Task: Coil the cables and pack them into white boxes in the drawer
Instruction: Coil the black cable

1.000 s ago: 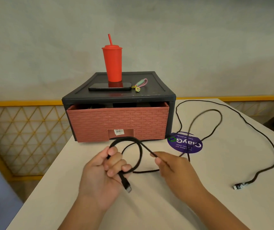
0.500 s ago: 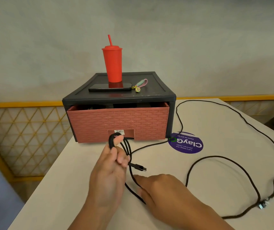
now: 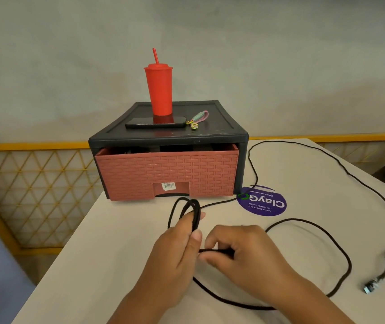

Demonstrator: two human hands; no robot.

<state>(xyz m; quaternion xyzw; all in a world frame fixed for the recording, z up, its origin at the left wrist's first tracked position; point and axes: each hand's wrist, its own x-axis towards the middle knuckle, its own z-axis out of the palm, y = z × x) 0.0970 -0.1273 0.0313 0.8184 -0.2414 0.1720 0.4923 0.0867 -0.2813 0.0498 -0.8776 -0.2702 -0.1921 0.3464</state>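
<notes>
A long black cable (image 3: 341, 256) trails over the white table (image 3: 107, 249), and its free plug (image 3: 371, 285) lies at the right. My left hand (image 3: 175, 256) grips a small coil of that cable (image 3: 186, 212), whose loops stick up above the fingers. My right hand (image 3: 245, 256) pinches the cable strand (image 3: 214, 250) just right of the left thumb. Behind stands the black drawer unit (image 3: 221, 129) with its pink brick-patterned drawer (image 3: 168, 171) slightly pulled out. No white boxes are visible.
On the unit stand a red tumbler with straw (image 3: 159, 90), a black phone (image 3: 155, 122) and a keychain (image 3: 198, 119). A purple round sticker (image 3: 262, 201) lies on the table right of the drawer. The table's left edge drops off by a yellow lattice railing (image 3: 30, 190).
My left hand has gathered more loops and the first plug has vanished into the grip. My right hand rose from the table and pinched the strand by the left thumb. The slack cable shifted.
</notes>
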